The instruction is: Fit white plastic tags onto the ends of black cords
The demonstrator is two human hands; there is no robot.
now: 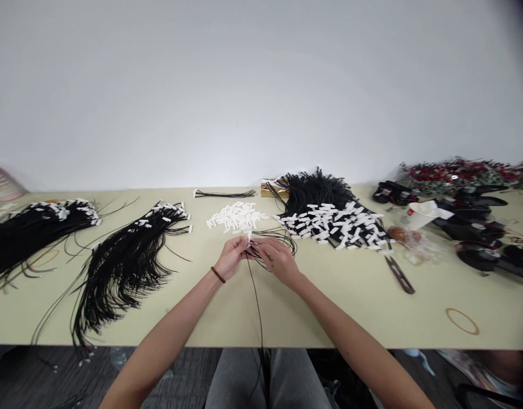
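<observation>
Near the middle of the table, my left hand (232,257) pinches a small white connector (249,236) between thumb and fingers. My right hand (278,258) meets it from the right, its fingers closed on thin black wires (287,236) that loop out past the knuckles. One black wire (258,301) hangs from between the hands over the table's front edge. Just behind the hands lies a pile of loose white connectors (236,217). To their right is a heap of black wires with white connectors (336,224). The exact fingertip contact is too small to make out.
Bundles of black wires (125,272) lie on the table (193,318) at the left. A short bundle (225,194) is at the back. Dark snips (400,275), a rubber band (461,321), a white paper cup (421,215) and black devices (478,255) are at the right.
</observation>
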